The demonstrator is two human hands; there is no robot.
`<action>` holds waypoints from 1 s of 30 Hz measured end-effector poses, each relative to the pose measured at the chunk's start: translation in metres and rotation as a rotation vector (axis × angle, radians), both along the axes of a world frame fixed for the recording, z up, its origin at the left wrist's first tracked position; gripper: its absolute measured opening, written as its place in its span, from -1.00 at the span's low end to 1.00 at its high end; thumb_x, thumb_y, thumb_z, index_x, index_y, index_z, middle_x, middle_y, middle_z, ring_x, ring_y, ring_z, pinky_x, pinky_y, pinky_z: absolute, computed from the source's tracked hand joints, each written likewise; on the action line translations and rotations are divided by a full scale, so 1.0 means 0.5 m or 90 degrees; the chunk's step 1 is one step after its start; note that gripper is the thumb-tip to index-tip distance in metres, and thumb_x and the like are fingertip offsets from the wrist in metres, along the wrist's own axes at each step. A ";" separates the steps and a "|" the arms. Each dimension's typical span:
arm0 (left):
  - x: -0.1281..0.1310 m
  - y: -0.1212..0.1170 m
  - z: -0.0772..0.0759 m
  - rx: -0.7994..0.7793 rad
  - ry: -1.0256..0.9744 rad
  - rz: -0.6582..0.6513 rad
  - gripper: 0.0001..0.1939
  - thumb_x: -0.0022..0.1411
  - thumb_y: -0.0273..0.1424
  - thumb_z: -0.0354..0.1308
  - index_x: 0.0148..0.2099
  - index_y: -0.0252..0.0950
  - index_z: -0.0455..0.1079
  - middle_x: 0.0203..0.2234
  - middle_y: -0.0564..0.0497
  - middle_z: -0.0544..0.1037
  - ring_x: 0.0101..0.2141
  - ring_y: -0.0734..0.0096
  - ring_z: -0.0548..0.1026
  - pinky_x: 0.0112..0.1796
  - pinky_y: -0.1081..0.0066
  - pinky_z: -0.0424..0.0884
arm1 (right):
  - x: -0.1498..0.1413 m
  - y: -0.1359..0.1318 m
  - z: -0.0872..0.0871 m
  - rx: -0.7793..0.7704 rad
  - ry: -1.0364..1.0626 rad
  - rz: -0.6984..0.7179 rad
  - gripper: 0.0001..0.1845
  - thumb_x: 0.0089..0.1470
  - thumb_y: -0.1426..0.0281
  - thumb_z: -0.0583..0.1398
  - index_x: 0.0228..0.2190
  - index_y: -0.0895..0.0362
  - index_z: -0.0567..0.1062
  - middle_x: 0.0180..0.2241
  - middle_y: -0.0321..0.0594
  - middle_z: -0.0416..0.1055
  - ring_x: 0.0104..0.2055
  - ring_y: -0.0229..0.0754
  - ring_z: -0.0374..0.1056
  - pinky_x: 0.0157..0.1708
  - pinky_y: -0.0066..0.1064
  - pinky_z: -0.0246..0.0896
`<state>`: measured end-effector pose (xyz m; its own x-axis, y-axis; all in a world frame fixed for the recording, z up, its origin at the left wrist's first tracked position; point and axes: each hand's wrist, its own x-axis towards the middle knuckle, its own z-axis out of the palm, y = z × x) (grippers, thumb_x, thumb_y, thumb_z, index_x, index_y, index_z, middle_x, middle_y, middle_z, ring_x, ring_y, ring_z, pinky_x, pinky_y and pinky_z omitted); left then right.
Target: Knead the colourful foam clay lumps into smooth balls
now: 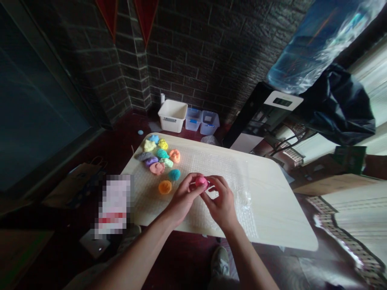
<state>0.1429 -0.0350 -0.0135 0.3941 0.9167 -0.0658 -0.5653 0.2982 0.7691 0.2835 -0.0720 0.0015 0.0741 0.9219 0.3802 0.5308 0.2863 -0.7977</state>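
Both of my hands meet over the middle of a pale wooden table (pixel 281 209). Between their fingertips is a small pink lump of clay (pixel 201 182). My left hand (pixel 183 199) pinches it from the left and my right hand (pixel 220 201) from the right. Under them lies a sheet of bubble wrap (pixel 223 169). To the left on the sheet sit several coloured clay lumps: an orange one (pixel 165 187), a teal one (pixel 174 174), a pink one (pixel 157 168), a purple one (pixel 150 161), a yellow one (pixel 163 143) and others.
A white bin (pixel 172 115) and two clear blue-lidded boxes (pixel 202 121) stand on the floor by the dark brick wall. A water dispenser (pixel 272 112) with a large bottle stands at the right. A paper bag (pixel 75 181) lies left of the table. My shoe (pixel 219 262) shows below.
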 end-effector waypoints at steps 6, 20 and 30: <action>-0.005 0.004 -0.004 0.015 -0.004 0.001 -0.64 0.27 -0.31 0.42 0.08 -0.27 0.57 -0.05 -0.10 0.62 -0.06 0.27 0.56 0.02 0.30 0.44 | 0.009 0.000 -0.005 -0.143 0.244 0.034 -0.66 0.28 0.19 0.25 0.00 0.09 0.59 -0.07 -0.05 0.55 -0.20 -0.09 0.49 -0.36 -0.32 0.46; -0.009 -0.001 -0.004 0.134 0.169 0.038 -0.57 0.30 -0.24 0.37 0.14 -0.30 0.54 -0.03 -0.17 0.67 -0.08 0.17 0.63 -0.11 0.31 0.55 | 0.005 0.003 -0.012 -0.200 0.311 0.048 -0.64 0.21 0.23 0.28 -0.06 0.20 0.67 -0.34 -0.17 0.60 -0.41 -0.22 0.44 -0.42 -0.38 0.47; -0.010 -0.004 0.001 0.146 0.185 0.064 -0.69 0.26 -0.30 0.38 0.00 -0.32 0.56 -0.17 -0.17 0.70 -0.25 0.22 0.66 -0.28 0.37 0.57 | -0.003 0.000 -0.013 -0.202 0.253 0.040 -0.55 0.21 0.22 0.28 0.04 0.22 0.61 -0.27 -0.11 0.63 -0.40 -0.17 0.50 -0.38 -0.32 0.49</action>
